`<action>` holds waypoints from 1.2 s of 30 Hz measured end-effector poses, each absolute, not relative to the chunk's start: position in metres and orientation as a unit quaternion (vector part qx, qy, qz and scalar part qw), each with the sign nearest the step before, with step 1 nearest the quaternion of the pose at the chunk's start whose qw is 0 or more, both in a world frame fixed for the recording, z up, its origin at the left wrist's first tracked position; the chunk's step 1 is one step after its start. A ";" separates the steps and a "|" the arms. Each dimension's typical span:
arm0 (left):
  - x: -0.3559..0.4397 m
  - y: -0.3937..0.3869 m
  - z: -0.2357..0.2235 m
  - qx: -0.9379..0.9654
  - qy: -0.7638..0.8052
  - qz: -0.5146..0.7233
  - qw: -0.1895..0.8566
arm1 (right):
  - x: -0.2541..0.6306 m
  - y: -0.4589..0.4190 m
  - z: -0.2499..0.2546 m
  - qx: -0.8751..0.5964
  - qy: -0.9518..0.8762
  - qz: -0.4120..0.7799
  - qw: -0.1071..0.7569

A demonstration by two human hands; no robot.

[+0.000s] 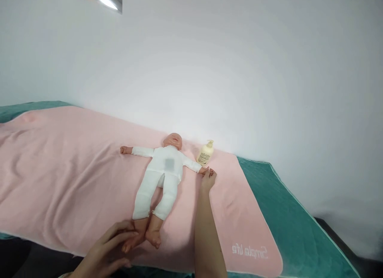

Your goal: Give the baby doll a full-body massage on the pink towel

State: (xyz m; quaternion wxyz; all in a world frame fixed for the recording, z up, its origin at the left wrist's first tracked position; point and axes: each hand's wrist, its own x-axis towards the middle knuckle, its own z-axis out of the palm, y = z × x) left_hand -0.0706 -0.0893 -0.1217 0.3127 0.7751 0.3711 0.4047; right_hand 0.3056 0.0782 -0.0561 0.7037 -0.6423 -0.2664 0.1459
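A baby doll in a white cloth suit lies on its back with its arms spread and its feet toward me. My right hand reaches up and pinches the small hand on the doll's right-hand side in the picture. At the lower left, my left hand is open, its fingers extended against the doll's ankle and foot. A cream pump bottle stands just beyond my right hand, leaning a little in the picture.
Beneath the doll spreads a pink blanket with folds on the left and mirrored lettering at its lower right corner. A green cover shows under it. Behind rises a white wall.
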 end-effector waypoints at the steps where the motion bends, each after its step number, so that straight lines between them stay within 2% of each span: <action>1: -0.069 -0.091 -0.128 0.781 0.376 0.399 0.300 | 0.305 0.078 -0.056 -0.635 -0.266 0.151 0.709; 5: -0.063 -0.093 -0.145 0.752 0.410 0.442 0.265 | 0.304 0.076 -0.053 -0.597 -0.277 0.180 0.731; 10: -0.057 -0.094 -0.144 0.691 0.450 0.508 0.250 | 0.302 0.079 -0.049 -0.545 -0.310 0.222 0.747; 18: -0.047 -0.091 -0.107 0.579 0.494 0.572 0.307 | 0.280 0.081 -0.030 -0.515 -0.346 0.209 0.756; 23: -0.040 -0.077 -0.080 0.566 0.469 0.581 0.350 | 0.244 0.084 -0.017 -0.491 -0.403 0.184 0.750; 26: -0.034 -0.063 -0.059 0.571 0.454 0.582 0.360 | 0.221 0.082 -0.022 -0.477 -0.505 0.128 0.708; 31: -0.020 -0.031 -0.026 0.583 0.431 0.590 0.355 | 0.207 0.073 -0.034 -0.435 -0.706 0.077 0.553; 36: -0.002 0.012 -0.012 0.591 0.415 0.577 0.381 | 0.210 0.072 -0.036 -0.423 -0.736 0.094 0.521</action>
